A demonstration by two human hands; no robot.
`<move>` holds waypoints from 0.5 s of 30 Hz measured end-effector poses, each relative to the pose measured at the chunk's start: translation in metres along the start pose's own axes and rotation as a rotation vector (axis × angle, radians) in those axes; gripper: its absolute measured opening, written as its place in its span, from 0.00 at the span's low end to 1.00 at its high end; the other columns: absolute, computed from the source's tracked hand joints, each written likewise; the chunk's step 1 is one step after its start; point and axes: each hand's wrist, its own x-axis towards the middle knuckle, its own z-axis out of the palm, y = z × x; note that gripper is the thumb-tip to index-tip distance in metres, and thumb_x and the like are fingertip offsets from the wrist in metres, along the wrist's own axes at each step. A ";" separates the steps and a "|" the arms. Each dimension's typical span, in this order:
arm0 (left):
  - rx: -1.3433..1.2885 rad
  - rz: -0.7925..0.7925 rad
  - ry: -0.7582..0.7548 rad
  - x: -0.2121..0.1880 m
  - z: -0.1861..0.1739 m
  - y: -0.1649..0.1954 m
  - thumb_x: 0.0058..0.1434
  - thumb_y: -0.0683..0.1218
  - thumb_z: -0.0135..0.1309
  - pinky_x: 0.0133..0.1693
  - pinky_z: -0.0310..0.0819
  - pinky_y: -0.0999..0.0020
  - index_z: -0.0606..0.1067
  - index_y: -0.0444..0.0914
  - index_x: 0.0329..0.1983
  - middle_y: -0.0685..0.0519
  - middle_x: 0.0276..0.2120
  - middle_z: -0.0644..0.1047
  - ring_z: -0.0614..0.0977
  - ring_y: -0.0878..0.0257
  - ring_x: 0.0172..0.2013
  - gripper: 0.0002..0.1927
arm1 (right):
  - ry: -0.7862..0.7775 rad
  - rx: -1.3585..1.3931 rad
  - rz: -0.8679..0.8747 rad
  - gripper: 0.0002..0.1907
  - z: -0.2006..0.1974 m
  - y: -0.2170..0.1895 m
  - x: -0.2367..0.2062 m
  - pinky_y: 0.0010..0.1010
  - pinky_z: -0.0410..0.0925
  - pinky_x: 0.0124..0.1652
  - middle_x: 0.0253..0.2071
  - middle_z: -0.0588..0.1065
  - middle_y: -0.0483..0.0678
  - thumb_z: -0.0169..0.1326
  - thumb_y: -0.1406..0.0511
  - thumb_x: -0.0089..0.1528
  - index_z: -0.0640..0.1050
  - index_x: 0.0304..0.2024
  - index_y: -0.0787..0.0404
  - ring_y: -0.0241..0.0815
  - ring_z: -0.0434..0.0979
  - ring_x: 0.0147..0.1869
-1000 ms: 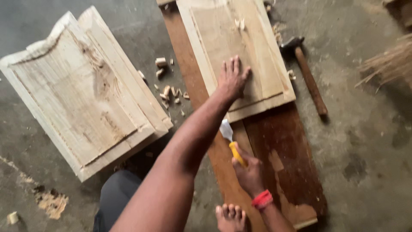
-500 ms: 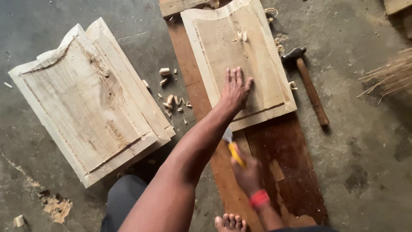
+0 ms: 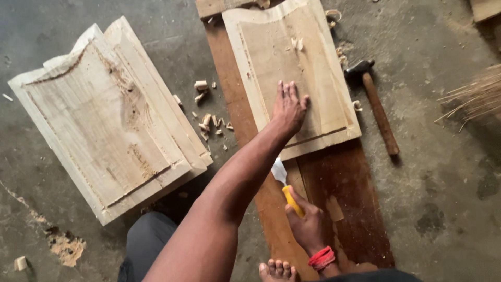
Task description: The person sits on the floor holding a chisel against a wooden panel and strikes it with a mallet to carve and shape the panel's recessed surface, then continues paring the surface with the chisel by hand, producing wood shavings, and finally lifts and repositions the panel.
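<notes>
Concrete floor [image 3: 443, 172] carries everything; left hand [image 3: 288, 107] spreads flat on the pale carved panel [image 3: 292, 62], pinning it steady, while just behind it right hand [image 3: 308, 224] grips a yellow-handled chisel [image 3: 286, 185], probably resting on the dark plank [image 3: 339, 209]

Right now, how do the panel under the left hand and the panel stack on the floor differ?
The panel lies single on a dark plank, under the left hand; the stack holds several boards, sits on concrete, untouched. The panel looks smoother; the stack's top shows rough grain and a knot. Both are pale, grooved wood.
</notes>
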 end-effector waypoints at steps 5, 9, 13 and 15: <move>-0.001 0.002 0.036 -0.008 -0.001 0.002 0.70 0.46 0.40 0.69 0.26 0.36 0.54 0.44 0.76 0.28 0.73 0.47 0.50 0.35 0.73 0.31 | -0.035 -0.169 0.190 0.25 -0.002 -0.013 0.010 0.31 0.74 0.50 0.51 0.80 0.56 0.59 0.63 0.57 0.80 0.58 0.56 0.45 0.85 0.53; 0.019 0.006 -0.014 -0.011 -0.007 0.004 0.67 0.46 0.41 0.69 0.27 0.37 0.53 0.42 0.76 0.27 0.73 0.47 0.50 0.35 0.73 0.33 | 0.004 -0.062 0.058 0.24 -0.004 -0.017 0.003 0.31 0.74 0.51 0.52 0.80 0.57 0.58 0.64 0.57 0.79 0.57 0.60 0.44 0.85 0.54; 0.031 0.010 0.033 -0.003 -0.004 0.010 0.71 0.44 0.37 0.69 0.29 0.34 0.56 0.36 0.75 0.23 0.71 0.50 0.52 0.31 0.72 0.28 | -0.080 -0.278 0.338 0.25 0.005 -0.006 0.007 0.33 0.74 0.48 0.50 0.81 0.55 0.58 0.61 0.58 0.80 0.59 0.50 0.48 0.85 0.50; 0.057 0.029 0.029 -0.001 0.001 0.013 0.69 0.43 0.37 0.68 0.29 0.34 0.55 0.34 0.74 0.21 0.70 0.51 0.53 0.30 0.71 0.29 | 0.011 -0.037 -0.104 0.23 0.016 0.000 0.025 0.38 0.72 0.52 0.53 0.79 0.61 0.54 0.63 0.63 0.77 0.61 0.59 0.54 0.82 0.55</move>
